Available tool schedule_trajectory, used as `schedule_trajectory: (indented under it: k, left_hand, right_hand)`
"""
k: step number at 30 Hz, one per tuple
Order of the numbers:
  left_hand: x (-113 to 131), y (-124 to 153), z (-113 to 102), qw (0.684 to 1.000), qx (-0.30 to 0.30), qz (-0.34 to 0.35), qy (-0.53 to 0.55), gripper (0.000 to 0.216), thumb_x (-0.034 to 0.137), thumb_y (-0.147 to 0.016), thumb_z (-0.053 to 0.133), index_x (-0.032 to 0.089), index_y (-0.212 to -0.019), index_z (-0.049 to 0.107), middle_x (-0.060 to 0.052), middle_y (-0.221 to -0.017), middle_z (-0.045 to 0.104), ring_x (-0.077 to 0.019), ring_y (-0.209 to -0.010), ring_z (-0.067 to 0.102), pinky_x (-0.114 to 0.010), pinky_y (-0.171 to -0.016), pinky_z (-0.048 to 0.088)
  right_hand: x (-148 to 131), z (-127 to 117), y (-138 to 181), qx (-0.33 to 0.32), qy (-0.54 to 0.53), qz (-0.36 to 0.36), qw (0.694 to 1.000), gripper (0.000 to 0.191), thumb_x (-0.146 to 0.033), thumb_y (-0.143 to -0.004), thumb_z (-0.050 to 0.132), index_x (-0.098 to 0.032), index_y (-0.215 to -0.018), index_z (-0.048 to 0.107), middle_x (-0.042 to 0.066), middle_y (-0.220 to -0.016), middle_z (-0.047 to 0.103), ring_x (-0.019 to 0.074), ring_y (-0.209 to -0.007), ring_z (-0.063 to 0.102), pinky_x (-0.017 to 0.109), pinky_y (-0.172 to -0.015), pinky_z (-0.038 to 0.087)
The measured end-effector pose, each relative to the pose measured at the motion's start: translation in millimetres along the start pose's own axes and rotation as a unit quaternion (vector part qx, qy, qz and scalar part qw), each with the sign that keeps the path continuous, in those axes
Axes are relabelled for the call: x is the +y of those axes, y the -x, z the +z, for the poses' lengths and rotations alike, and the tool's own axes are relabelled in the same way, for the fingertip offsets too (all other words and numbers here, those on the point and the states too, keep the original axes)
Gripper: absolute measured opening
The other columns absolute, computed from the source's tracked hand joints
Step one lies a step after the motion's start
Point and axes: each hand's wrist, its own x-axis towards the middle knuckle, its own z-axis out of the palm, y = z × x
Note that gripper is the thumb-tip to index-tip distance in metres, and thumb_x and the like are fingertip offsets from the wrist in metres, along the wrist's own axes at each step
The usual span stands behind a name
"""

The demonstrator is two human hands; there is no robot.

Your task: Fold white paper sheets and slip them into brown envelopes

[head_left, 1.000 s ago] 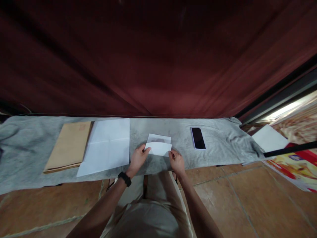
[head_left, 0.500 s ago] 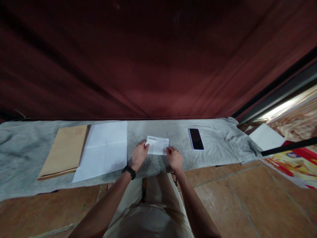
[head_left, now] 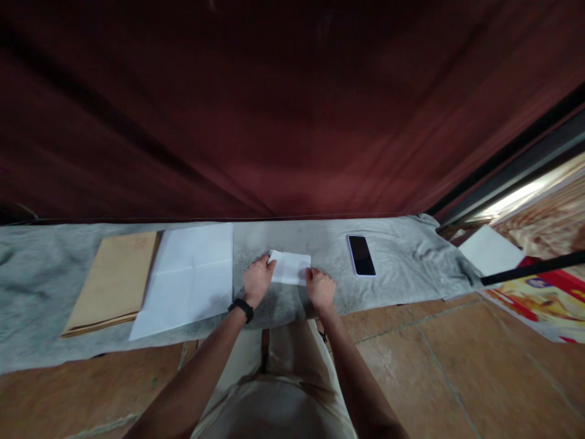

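A small folded sheet of white paper (head_left: 291, 268) lies on the grey cloth in front of me. My left hand (head_left: 258, 280), with a black watch on the wrist, grips the paper's left edge, thumb on top. At the opposite edge my right hand (head_left: 320, 289) pinches the paper, its fingers curled in. To the left of my hands lies a larger white sheet (head_left: 187, 280) with crease lines. Brown envelopes (head_left: 112, 280) are stacked beside that sheet, at its left.
Right of my hands a phone (head_left: 362, 255) with a dark screen lies on the grey cloth (head_left: 411, 262). A dark red curtain (head_left: 292, 152) hangs behind the narrow cloth-covered surface. At far right a black bar (head_left: 534, 269) crosses over a red and yellow printed box (head_left: 543, 299).
The paper's upper flap now lies flush with its far edge, where a strip of the lower layer showed before. Both hands have stayed at the paper's sides.
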Motion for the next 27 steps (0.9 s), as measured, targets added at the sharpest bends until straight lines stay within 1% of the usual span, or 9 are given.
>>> schedule_trajectory:
  k: [5,10,14,17,19,22,25,27]
  left_hand:
    - [1,-1,3,1.0,0.002,-0.01,-0.003,0.038,0.046,-0.102,0.042,0.021,-0.113,0.068,-0.012,-0.101,0.076,-0.0252,-0.096,0.072,-0.031,-0.079,0.05]
    - [1,0,8,1.0,0.029,-0.001,-0.002,0.04,0.046,-0.103,0.038,0.02,-0.116,0.066,-0.013,-0.102,0.076,-0.0266,-0.096,0.072,-0.033,-0.08,0.05]
    - [2,1,9,1.0,0.031,0.002,-0.003,0.04,0.045,-0.103,0.038,0.019,-0.117,0.066,-0.014,-0.103,0.075,-0.0263,-0.098,0.072,-0.033,-0.081,0.05]
    - [3,1,8,1.0,0.028,0.004,-0.005,0.04,0.044,-0.103,0.038,0.019,-0.118,0.065,-0.014,-0.105,0.075,-0.0268,-0.098,0.072,-0.034,-0.08,0.05]
    - [2,1,7,1.0,0.028,0.007,-0.004,0.04,0.044,-0.103,0.038,0.019,-0.119,0.065,-0.014,-0.105,0.075,-0.0271,-0.098,0.072,-0.034,-0.08,0.051]
    - [2,1,7,0.999,0.032,0.01,-0.003,0.041,0.045,-0.103,0.038,0.019,-0.119,0.066,-0.014,-0.104,0.075,-0.0272,-0.098,0.072,-0.034,-0.081,0.05]
    - [2,0,6,1.0,0.025,0.012,-0.006,0.041,0.045,-0.103,0.039,0.019,-0.118,0.066,-0.015,-0.104,0.075,-0.0266,-0.1,0.071,-0.033,-0.082,0.05]
    - [2,0,5,1.0,0.02,0.013,-0.007,0.04,0.045,-0.103,0.039,0.019,-0.118,0.066,-0.014,-0.105,0.075,-0.0261,-0.1,0.072,-0.033,-0.083,0.05]
  right_hand:
    - [-1,1,-3,0.01,0.008,-0.016,1.0,0.041,-0.04,-0.105,0.043,-0.016,-0.096,0.075,0.016,-0.086,0.077,0.0228,-0.081,0.076,0.03,-0.075,0.052]
    - [1,9,-5,0.04,0.015,-0.023,0.999,0.041,-0.04,-0.105,0.043,-0.015,-0.093,0.073,0.016,-0.083,0.076,0.023,-0.077,0.075,0.031,-0.072,0.05]
    - [4,16,-6,0.079,0.004,-0.046,0.996,0.034,-0.036,-0.104,0.044,-0.016,-0.094,0.069,0.013,-0.083,0.075,0.0226,-0.078,0.072,0.033,-0.077,0.048]
    - [5,17,-7,0.119,-0.005,-0.066,0.991,0.025,-0.032,-0.103,0.047,-0.016,-0.099,0.066,0.014,-0.093,0.073,0.0251,-0.09,0.069,0.036,-0.085,0.046]
    - [5,17,-6,0.146,-0.013,-0.083,0.986,0.024,-0.031,-0.102,0.047,-0.015,-0.107,0.065,0.016,-0.103,0.071,0.0282,-0.098,0.064,0.04,-0.088,0.045]
    - [-1,22,-3,0.176,-0.044,-0.14,0.973,0.031,-0.029,-0.102,0.046,-0.014,-0.124,0.061,0.019,-0.123,0.065,0.031,-0.112,0.058,0.045,-0.095,0.044]
    - [-8,32,2,0.177,-0.074,-0.215,0.958,0.039,-0.026,-0.102,0.043,-0.011,-0.136,0.055,0.018,-0.143,0.055,0.0304,-0.132,0.048,0.045,-0.106,0.039]
    - [-11,41,6,0.17,-0.082,-0.243,0.951,0.042,-0.027,-0.103,0.042,-0.01,-0.14,0.053,0.017,-0.15,0.05,0.0291,-0.141,0.041,0.046,-0.112,0.035]
